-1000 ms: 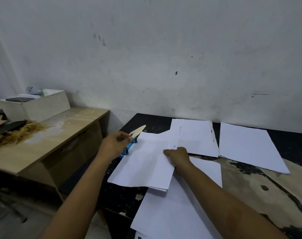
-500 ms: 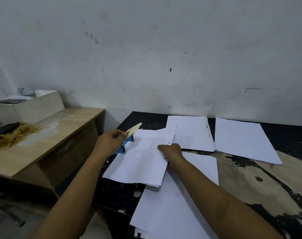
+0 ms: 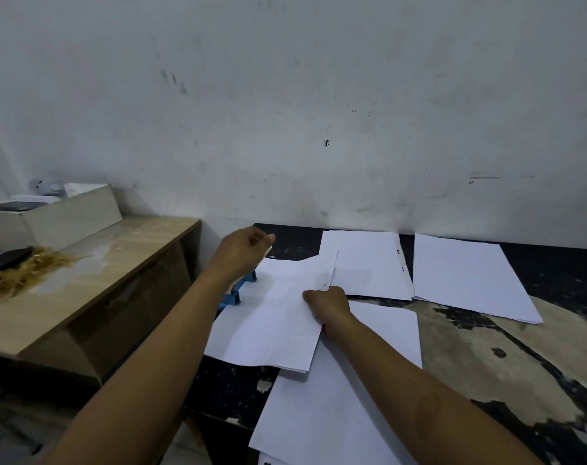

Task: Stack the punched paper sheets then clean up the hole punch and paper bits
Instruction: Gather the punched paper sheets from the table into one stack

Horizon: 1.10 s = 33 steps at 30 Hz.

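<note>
A dark, badly worn counter (image 3: 486, 357) stands against a marked white wall (image 3: 319, 95), and the blue hole punch (image 3: 238, 290) near the counter's left edge serves as the landmark. Left of the punch, across a gap, is a lower wooden desk (image 3: 94, 280) carrying a pale box (image 3: 60, 216) and a heap of straw-coloured shreds (image 3: 34, 266). Right of the punch lie loose white sheets: a small stack of paper (image 3: 275, 317) touching the punch's right side, a pile with punched holes along its right edge (image 3: 369, 263) farther right toward the wall, another pile (image 3: 466, 276) beyond that, and a large sheet (image 3: 335, 414) nearer the person, running off the bottom of the view.

The left forearm crosses in front of the punch and hides most of it; only the blue base shows. The left hand (image 3: 242, 253) hangs just above the punch, its fingers (image 3: 262, 241) loosely curled; whether they touch the punch's pale handle cannot be told. The right hand (image 3: 329, 303) rests on the right edge of the stack beside the punch, fingers bent and pressed down, gripping the sheets at that edge.
</note>
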Tool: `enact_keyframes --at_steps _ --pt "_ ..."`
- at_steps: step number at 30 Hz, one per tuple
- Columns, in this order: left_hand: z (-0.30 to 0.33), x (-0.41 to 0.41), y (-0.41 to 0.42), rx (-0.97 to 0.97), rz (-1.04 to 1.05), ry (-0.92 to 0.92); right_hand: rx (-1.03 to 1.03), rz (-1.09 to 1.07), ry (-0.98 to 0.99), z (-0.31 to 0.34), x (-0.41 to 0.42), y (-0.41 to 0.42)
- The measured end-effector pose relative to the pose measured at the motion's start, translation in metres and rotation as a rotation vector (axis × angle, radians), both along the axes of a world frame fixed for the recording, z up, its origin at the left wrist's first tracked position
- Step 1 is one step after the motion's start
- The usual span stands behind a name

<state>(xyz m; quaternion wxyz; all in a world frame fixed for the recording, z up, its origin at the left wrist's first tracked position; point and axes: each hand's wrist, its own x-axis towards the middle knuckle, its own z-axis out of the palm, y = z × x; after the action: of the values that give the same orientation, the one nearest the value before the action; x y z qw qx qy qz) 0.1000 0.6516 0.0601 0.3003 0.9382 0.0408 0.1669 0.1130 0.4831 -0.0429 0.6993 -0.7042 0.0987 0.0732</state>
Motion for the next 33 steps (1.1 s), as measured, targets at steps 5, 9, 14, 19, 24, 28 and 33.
enact_keyframes --at_steps 5,9,14,19,24,28,33 --pt "-0.006 0.026 -0.014 0.072 -0.177 0.201 -0.019 0.022 -0.018 -0.001 0.001 -0.001" --pt "-0.021 0.027 -0.015 0.085 -0.145 0.232 -0.029 0.039 -0.017 -0.003 0.0 0.0" --pt "-0.038 0.025 -0.031 0.26 -0.209 0.252 -0.012 0.05 -0.027 -0.005 0.003 -0.003" --pt "-0.061 0.029 -0.036 0.459 -0.196 0.291 0.03 0.049 0.013 -0.009 0.003 -0.003" --pt "-0.092 0.025 -0.042 0.656 -0.132 0.243 0.035 0.033 0.032 -0.01 0.007 -0.002" --pt "-0.094 0.027 -0.043 0.662 -0.109 0.233 0.06 0.017 0.076 -0.008 0.009 -0.006" --pt "-0.098 0.027 -0.045 0.664 -0.088 0.203 0.108 -0.004 0.116 -0.003 0.012 -0.01"
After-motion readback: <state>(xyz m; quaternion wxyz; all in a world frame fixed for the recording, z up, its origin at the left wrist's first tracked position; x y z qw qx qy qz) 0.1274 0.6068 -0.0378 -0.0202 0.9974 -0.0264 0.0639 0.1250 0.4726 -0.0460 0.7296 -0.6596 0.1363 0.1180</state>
